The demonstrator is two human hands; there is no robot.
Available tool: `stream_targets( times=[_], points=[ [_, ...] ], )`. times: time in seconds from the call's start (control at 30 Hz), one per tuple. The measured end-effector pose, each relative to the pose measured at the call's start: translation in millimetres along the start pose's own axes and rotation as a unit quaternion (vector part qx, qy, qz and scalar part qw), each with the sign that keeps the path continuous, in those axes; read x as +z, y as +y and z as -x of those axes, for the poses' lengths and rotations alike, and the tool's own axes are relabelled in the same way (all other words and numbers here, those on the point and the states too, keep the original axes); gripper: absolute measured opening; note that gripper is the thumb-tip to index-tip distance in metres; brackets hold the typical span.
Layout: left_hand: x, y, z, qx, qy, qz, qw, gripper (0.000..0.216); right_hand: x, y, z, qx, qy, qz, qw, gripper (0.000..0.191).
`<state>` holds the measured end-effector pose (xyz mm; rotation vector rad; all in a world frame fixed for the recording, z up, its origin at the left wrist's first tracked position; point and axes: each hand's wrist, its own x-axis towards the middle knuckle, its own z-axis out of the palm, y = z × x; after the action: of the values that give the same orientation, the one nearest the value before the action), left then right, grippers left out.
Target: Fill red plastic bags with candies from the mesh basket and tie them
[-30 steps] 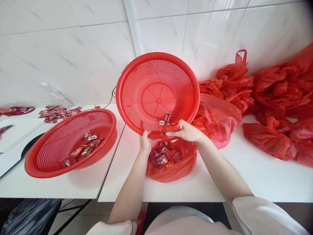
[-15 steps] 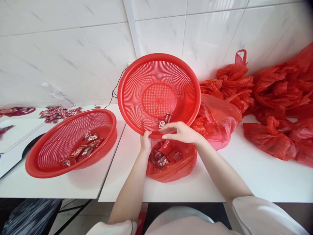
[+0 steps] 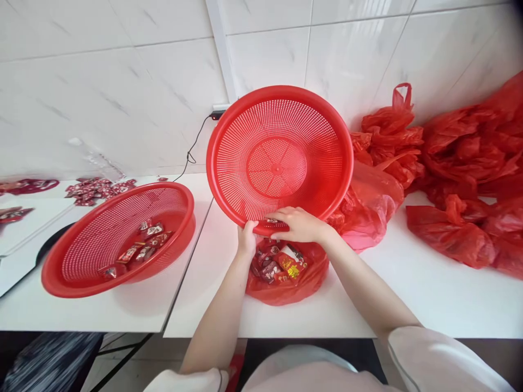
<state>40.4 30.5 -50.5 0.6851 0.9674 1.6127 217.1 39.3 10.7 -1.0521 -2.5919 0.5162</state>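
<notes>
A round red plastic colander (image 3: 277, 147) is tipped toward me over an open red plastic bag (image 3: 288, 291). My left hand (image 3: 247, 238) grips its lower rim, thumb on the inner side. My right hand (image 3: 300, 224) is at the same rim, fingers stretched out inside and thumb apart near the outer edge. A small wrapped piece (image 3: 271, 220) shows at those fingertips, partly hidden. In the bag below lie several dark red wrapped snacks (image 3: 268, 271) and a red-and-yellow packet (image 3: 291, 267).
Another red colander (image 3: 87, 239) with several wrapped snacks (image 3: 137, 250) stands at left. Behind it is a pile of small red packets (image 3: 100, 189). Filled red plastic bags (image 3: 461, 147) crowd the right. A black cable (image 3: 191, 155) hangs by the tiled wall; a gap separates the two white tables.
The colander has moved slightly right. Wrapped pieces seen at its lower side have mostly gone from view, and a red-and-yellow packet now shows in the bag. My right fingers are deeper inside the rim.
</notes>
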Motion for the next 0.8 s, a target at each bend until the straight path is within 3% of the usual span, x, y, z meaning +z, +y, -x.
stream_targets(
  times=[0.13, 0.3, 0.4, 0.53, 0.63, 0.8],
  points=[
    [-2, 5, -3, 0.013, 0.021, -0.007, 1.000, 0.031, -7, 3, 1, -0.070, 0.027, -0.112, 0.991, 0.037],
    [-5, 9, -5, -0.002, 0.025, -0.022, 0.999, 0.033, -11, 4, 2, -0.013, 0.120, -0.155, 0.981, 0.030],
    [-5, 10, -5, -0.016, 0.018, -0.008, 1.000, 0.039, -16, 3, 5, 0.015, 0.128, -0.194, 0.972, 0.032],
    [-3, 13, -4, -0.031, 0.017, 0.001, 0.999, 0.038, -20, -1, 8, 0.001, 0.094, -0.300, 0.949, 0.035],
    [-1, 16, -3, -0.036, 0.024, -0.014, 0.999, 0.031, -24, -5, 9, -0.019, 0.056, -0.306, 0.950, 0.033],
    [-1, 19, -5, -0.013, 0.044, -0.008, 0.999, 0.027, -35, -15, 15, -0.090, -0.086, -0.290, 0.949, 0.039]
  ],
)
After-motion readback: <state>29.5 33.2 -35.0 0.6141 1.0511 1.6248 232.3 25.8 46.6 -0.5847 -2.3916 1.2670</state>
